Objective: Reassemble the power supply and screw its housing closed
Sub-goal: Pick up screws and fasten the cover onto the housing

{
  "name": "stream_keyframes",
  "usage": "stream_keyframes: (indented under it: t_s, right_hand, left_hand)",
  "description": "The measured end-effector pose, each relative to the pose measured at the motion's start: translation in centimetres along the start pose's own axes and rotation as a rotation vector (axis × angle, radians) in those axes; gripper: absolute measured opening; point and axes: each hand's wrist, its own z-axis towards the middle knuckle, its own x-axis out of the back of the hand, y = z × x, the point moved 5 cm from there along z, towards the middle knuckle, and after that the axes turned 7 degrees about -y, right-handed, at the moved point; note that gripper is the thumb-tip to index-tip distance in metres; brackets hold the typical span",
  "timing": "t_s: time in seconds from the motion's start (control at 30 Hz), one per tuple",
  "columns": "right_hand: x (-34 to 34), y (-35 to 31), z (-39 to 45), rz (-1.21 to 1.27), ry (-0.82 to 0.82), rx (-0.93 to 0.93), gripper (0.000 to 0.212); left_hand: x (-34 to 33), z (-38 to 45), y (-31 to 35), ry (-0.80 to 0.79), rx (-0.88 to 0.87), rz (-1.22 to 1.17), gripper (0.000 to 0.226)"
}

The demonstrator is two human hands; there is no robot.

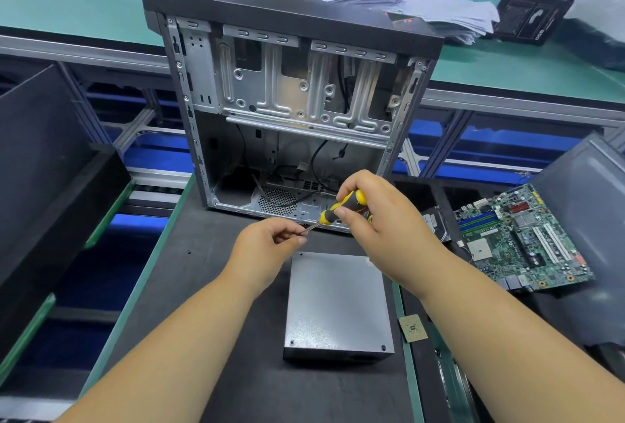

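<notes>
Fingers (297, 231) on screwdriver (341, 207) tip, above PSU (338, 304) edge

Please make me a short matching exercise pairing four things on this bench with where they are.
Things:
1. screwdriver
2. power supply
3. motherboard
4. case

Places:
A. standing open behind the hands
B. at the right, tilted
C. gripped in the right hand
D. lying flat below the hands

Pairs: 1-C, 2-D, 3-B, 4-A
</notes>
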Motion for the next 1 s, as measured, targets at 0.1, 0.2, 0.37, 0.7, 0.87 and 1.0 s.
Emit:
stream_keyframes:
  t_s: [0.1, 0.2, 0.37, 0.7, 0.87, 1.0]
  right_hand:
    - [0.0, -0.1, -0.1, -0.005, 0.006, 0.006, 0.015]
    - [0.1, -0.1, -0.3, -0.002, 0.020, 0.013, 0.013]
    - [0.1, -0.4, -0.2, -0.080, -0.034, 0.027, 0.015]
    - [0.5, 0.0, 0.1, -0.087, -0.079, -0.001, 0.018]
    - [0.7, 0.2, 0.4, -0.061, -0.063, -0.021, 0.017]
    - [0.0, 0.4, 0.9, -0.060, -0.091, -0.046, 0.018]
  left_hand:
    - [0.0, -0.1, 0.0, -0.006, 0.001, 0.006, 0.021]
    - [0.0, -0.1, 0.1, -0.010, -0.002, 0.025, 0.021]
    - [-0.1, -0.3, 0.5, -0.030, -0.015, 0.108, 0.023]
    - [-0.8, -0.6, 0.3, -0.114, -0.029, 0.077, 0.027]
    - [-0.7, -0.8, -0.6, -0.139, 0.009, -0.006, 0.039]
    - [0.0, -0.7, -1.1, -0.113, -0.029, 0.226, 0.050]
